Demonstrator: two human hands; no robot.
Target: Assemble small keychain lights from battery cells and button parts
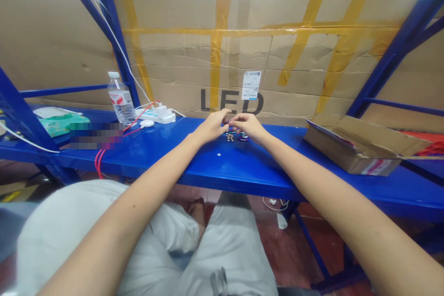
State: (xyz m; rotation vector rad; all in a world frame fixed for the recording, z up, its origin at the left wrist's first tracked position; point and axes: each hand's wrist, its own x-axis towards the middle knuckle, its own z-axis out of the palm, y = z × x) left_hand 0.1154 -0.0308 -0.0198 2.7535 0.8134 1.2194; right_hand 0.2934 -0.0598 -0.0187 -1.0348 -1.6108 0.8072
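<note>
Above the blue shelf [256,171], my left hand [214,127] and my right hand [249,125] meet at their fingertips. Both are closed in a pinch, and whatever lies between the fingers is too small to name. Just below them on the shelf is a cluster of small brownish beads or pellets [230,138]. Beside it, under my right hand, lie shiny purple-green ring-like pieces [243,137]. A small white round bit [218,154] rests nearer the shelf's front edge.
A large cardboard sheet marked LED [183,69] stands behind the shelf. To the left are a water bottle [121,99], a power strip [166,116], red cables [99,162] and a green tissue pack [62,124]. An open cardboard box [347,148] sits at the right.
</note>
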